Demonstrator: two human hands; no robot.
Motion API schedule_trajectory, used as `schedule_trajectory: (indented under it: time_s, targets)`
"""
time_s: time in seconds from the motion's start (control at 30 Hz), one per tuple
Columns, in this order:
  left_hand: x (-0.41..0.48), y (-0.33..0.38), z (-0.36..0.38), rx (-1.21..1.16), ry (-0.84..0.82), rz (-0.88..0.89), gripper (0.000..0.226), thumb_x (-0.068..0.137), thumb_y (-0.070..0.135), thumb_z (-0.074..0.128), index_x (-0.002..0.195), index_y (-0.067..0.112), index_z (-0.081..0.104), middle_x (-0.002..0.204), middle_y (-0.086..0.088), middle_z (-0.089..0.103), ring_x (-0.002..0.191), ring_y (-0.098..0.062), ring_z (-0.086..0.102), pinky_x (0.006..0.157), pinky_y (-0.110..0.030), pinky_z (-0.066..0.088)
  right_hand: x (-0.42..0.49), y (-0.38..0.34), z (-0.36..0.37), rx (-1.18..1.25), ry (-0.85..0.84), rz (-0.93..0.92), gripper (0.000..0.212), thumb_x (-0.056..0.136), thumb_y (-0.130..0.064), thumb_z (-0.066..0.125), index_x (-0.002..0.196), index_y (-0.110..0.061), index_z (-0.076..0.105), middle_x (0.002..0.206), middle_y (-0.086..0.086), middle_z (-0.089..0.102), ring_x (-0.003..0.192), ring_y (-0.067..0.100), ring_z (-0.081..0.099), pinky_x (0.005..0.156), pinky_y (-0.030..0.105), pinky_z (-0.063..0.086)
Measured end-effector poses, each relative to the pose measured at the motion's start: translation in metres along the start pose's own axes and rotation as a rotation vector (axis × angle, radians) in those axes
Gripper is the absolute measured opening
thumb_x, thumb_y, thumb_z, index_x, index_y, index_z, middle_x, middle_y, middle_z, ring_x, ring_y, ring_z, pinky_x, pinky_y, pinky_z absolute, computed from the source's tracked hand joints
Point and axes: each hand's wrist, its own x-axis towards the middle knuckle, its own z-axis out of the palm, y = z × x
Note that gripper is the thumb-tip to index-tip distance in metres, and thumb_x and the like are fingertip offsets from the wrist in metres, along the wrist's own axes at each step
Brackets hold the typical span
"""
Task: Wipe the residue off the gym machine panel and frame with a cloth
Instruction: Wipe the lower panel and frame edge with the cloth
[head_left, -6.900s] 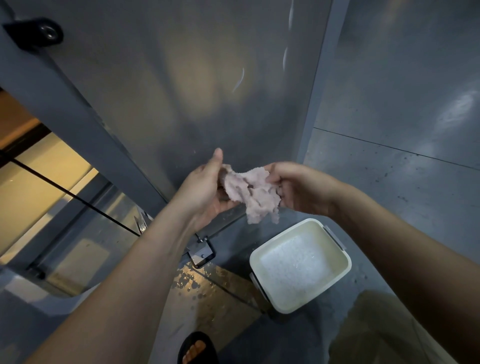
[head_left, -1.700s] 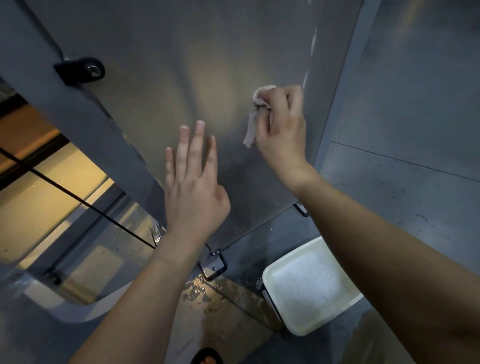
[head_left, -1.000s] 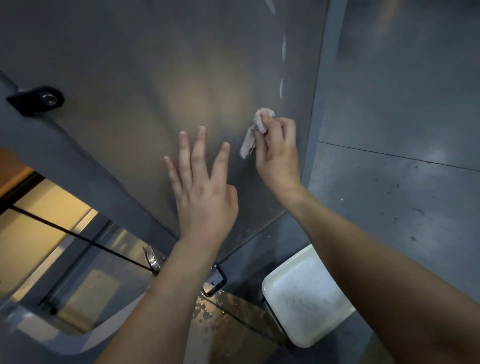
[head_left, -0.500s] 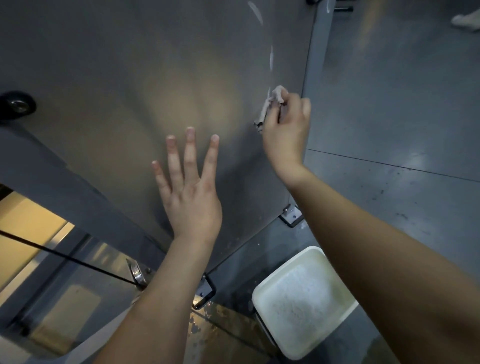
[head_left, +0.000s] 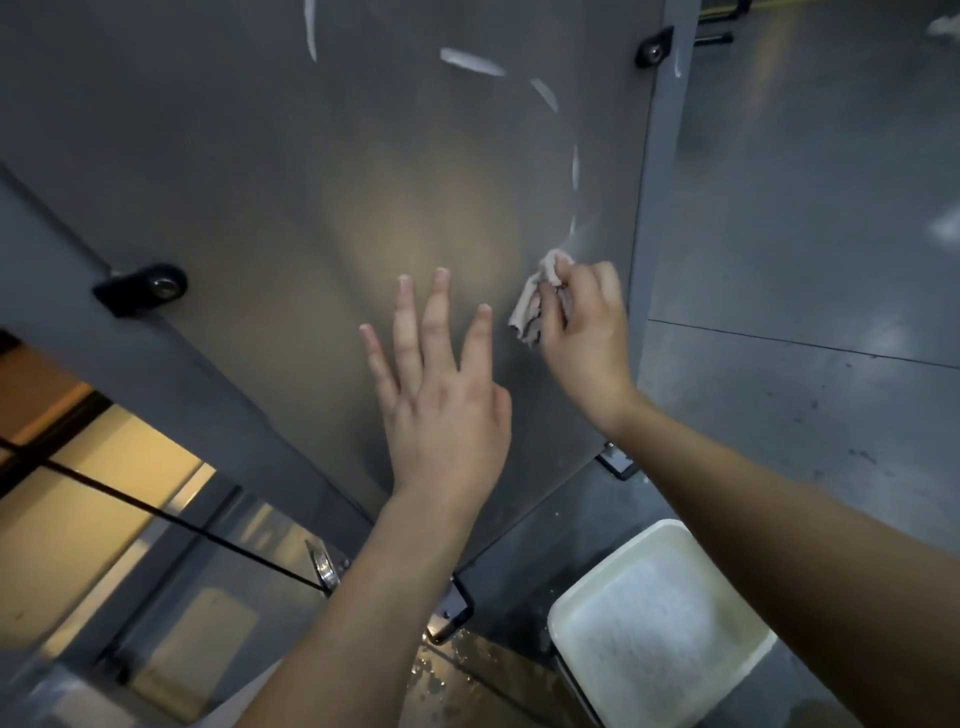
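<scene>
The grey translucent machine panel (head_left: 291, 171) fills the upper left of the head view. White streaks of residue (head_left: 471, 62) curve down its right side toward the grey frame post (head_left: 660, 171). My right hand (head_left: 587, 327) grips a bunched pale pink cloth (head_left: 535, 301) and presses it against the panel just below the lowest streak. My left hand (head_left: 441, 395) lies flat on the panel to the left of the cloth, fingers straight and spread.
A cream square bucket (head_left: 660, 634) of foamy water stands on the floor at the lower right, under my right forearm. Black brackets (head_left: 143, 287) clamp the panel to the frame. A thin black cable (head_left: 171, 519) crosses the lower left. The floor by the lower bracket is wet.
My right hand with the cloth has slid down and slightly left on the panel near its right edge. My left hand stays flat on the panel. More residue streaks show above.
</scene>
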Motion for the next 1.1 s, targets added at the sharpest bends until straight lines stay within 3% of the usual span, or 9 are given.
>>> schedule_trajectory:
  time_s: [0.1, 0.2, 0.37, 0.5, 0.57, 0.7, 0.83, 1.0, 1.1]
  targets:
    - [0.025, -0.012, -0.01, 0.109, 0.029, 0.222, 0.063, 0.079, 0.017, 0.061, 0.141, 0.02, 0.057, 0.168, -0.011, 0.021, 0.157, -0.035, 0.003, 0.123, -0.058, -0.009, 0.031, 0.004, -0.003, 0.047, 0.137, 0.159, 0.014, 0.099, -0.01, 0.057, 0.102, -0.001, 0.067, 0.099, 0.007, 0.048, 0.076, 0.003, 0.045, 0.073, 0.0, 0.033]
    - [0.054, -0.033, -0.023, 0.276, 0.065, 0.386, 0.059, 0.085, 0.025, 0.061, 0.144, 0.021, 0.055, 0.169, -0.008, 0.022, 0.156, -0.033, 0.005, 0.121, -0.06, -0.008, 0.037, -0.003, 0.004, 0.117, 0.25, 0.294, 0.018, 0.099, -0.015, 0.056, 0.105, -0.002, 0.068, 0.1, 0.008, 0.048, 0.077, 0.014, 0.051, 0.072, 0.014, 0.034]
    - [0.07, -0.065, -0.018, 0.47, 0.178, 0.517, 0.057, 0.098, 0.029, 0.049, 0.155, 0.028, 0.043, 0.168, -0.006, 0.026, 0.156, -0.034, 0.013, 0.122, -0.061, -0.004, 0.007, 0.002, 0.008, 0.043, 0.076, 0.025, 0.011, 0.096, -0.008, 0.056, 0.101, -0.003, 0.065, 0.095, 0.013, 0.048, 0.075, 0.02, 0.052, 0.07, 0.021, 0.037]
    - [0.07, -0.068, -0.013, 0.511, 0.159, 0.567, 0.063, 0.099, 0.033, 0.046, 0.16, 0.025, 0.031, 0.17, -0.01, 0.017, 0.157, -0.037, 0.007, 0.121, -0.064, -0.01, 0.055, 0.003, 0.009, 0.074, 0.329, 0.271, 0.019, 0.093, -0.011, 0.051, 0.098, 0.003, 0.063, 0.099, 0.025, 0.054, 0.08, 0.033, 0.056, 0.073, 0.036, 0.04]
    - [0.072, -0.07, -0.012, 0.545, 0.142, 0.583, 0.066, 0.1, 0.036, 0.044, 0.162, 0.024, 0.025, 0.171, -0.012, 0.011, 0.156, -0.039, -0.001, 0.119, -0.066, -0.012, 0.04, -0.01, 0.017, 0.024, 0.295, 0.205, 0.019, 0.096, -0.012, 0.053, 0.103, 0.003, 0.063, 0.099, 0.025, 0.053, 0.075, 0.039, 0.056, 0.069, 0.037, 0.038]
    - [0.072, -0.077, -0.007, 0.583, 0.15, 0.626, 0.068, 0.102, 0.037, 0.039, 0.164, 0.02, 0.018, 0.171, -0.013, 0.009, 0.155, -0.041, -0.002, 0.118, -0.069, -0.011, 0.023, -0.005, 0.008, -0.094, 0.041, -0.03, 0.025, 0.101, -0.023, 0.05, 0.105, 0.0, 0.059, 0.099, 0.022, 0.054, 0.07, 0.042, 0.056, 0.058, 0.043, 0.044]
    - [0.073, -0.077, -0.004, 0.559, 0.153, 0.644, 0.067, 0.102, 0.036, 0.038, 0.164, 0.017, 0.018, 0.171, -0.012, 0.01, 0.156, -0.041, -0.001, 0.118, -0.07, -0.011, 0.054, -0.006, 0.009, -0.025, 0.218, 0.225, 0.025, 0.104, -0.023, 0.045, 0.101, 0.0, 0.053, 0.097, 0.023, 0.057, 0.083, 0.041, 0.056, 0.065, 0.037, 0.031]
    - [0.073, -0.08, -0.002, 0.586, 0.161, 0.675, 0.072, 0.1, 0.037, 0.039, 0.164, 0.014, 0.015, 0.171, -0.013, 0.01, 0.155, -0.042, 0.003, 0.117, -0.071, -0.009, 0.019, -0.023, 0.013, -0.189, -0.028, -0.108, 0.035, 0.105, -0.034, 0.04, 0.116, -0.004, 0.052, 0.107, 0.021, 0.053, 0.079, 0.042, 0.059, 0.056, 0.041, 0.041]
    - [0.074, -0.08, -0.001, 0.591, 0.169, 0.69, 0.071, 0.1, 0.036, 0.038, 0.163, 0.012, 0.016, 0.17, -0.013, 0.014, 0.155, -0.041, 0.008, 0.118, -0.071, -0.008, 0.061, -0.002, 0.008, -0.215, 0.188, 0.081, 0.031, 0.101, -0.024, 0.039, 0.106, 0.003, 0.053, 0.095, 0.025, 0.056, 0.075, 0.041, 0.059, 0.051, 0.039, 0.039]
